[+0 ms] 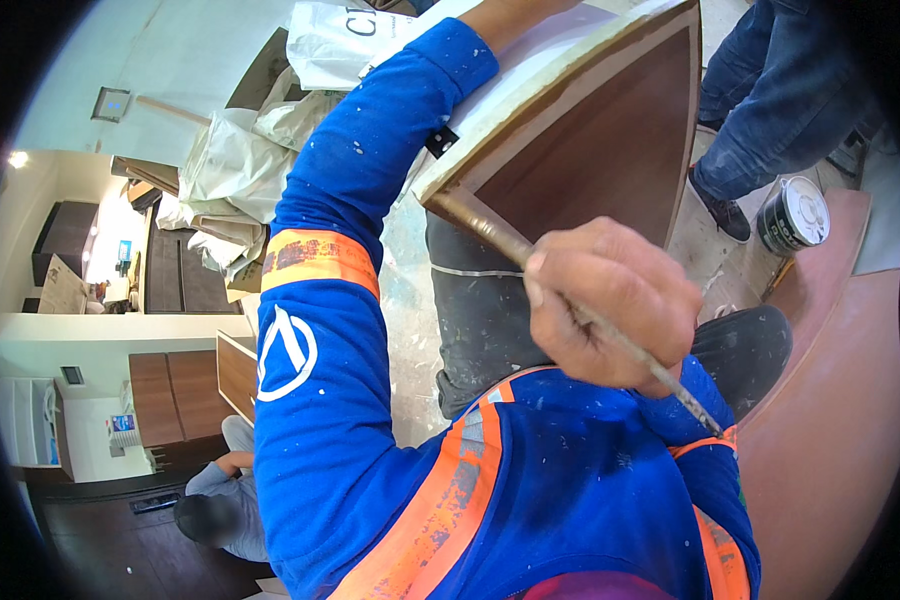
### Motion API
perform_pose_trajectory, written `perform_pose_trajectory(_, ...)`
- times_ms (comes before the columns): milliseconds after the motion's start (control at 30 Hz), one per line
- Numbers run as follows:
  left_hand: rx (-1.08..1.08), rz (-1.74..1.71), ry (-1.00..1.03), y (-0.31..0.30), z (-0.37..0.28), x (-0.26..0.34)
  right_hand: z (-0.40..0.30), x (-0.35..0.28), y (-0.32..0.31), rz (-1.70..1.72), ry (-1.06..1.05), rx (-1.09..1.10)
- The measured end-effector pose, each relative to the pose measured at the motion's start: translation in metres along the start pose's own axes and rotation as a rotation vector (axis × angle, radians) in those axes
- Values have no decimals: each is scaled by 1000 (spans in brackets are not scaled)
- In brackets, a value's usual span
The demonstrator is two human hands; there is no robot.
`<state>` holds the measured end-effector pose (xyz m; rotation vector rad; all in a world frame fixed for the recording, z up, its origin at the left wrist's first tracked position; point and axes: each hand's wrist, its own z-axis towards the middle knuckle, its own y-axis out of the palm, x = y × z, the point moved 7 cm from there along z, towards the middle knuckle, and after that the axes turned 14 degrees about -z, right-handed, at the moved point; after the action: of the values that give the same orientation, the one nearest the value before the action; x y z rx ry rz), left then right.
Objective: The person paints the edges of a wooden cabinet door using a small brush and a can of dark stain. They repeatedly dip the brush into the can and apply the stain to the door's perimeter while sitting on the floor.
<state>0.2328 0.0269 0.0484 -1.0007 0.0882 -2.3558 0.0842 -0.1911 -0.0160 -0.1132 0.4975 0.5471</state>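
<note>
My right hand [615, 292] grips a slim paintbrush [649, 360] by its speckled handle. The shiny ferrule [487, 225] points toward the upper left, and the brush's brown-looking tip meets the near corner of a brown panel [592, 142]. A lighter brown band runs around that panel, and its long left edge is whitish and rough. Across the upper left stretches my left arm in a blue sleeve [337, 165]. Only the bare wrist shows at the top border; the left hand itself is out of view. Beside the sleeve, a small black fitting [441, 141] sits by the panel's edge.
A person in jeans [757, 112] stands at the upper right by a lidded paint bucket [793, 215]. Pinkish sheet material [832, 420] covers the floor at right. White plastic bags [232, 165] are heaped at upper left. Another person in grey [229, 502] is at lower left near a dark door.
</note>
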Motion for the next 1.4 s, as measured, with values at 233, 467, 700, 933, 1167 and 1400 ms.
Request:
perform_pose_trajectory(233, -18, -63, 14, 1, 0, -3, -1, 2, 0, -70, -38, 14)
perform_pose_trajectory(467, -20, -51, 25, 1, 1, -4, -3, -3, 5, -41, -67, -1)
perform_pose_trajectory(700, -13, 8, 39, -1, 0, -1, -1, -2, -3, -102, -76, 62)
perform_pose_trajectory(933, -12, -58, 22, 0, 1, -2, -2, -2, 4, -104, -87, 22)
perform_pose_trajectory(1167, -14, -12, 54, -2, 2, -1, -4, -10, 6, -71, -119, 29)
perform_pose_trajectory(1400, -33, -53, 76, 0, 1, -2, 6, 7, -9, -205, -62, 90)
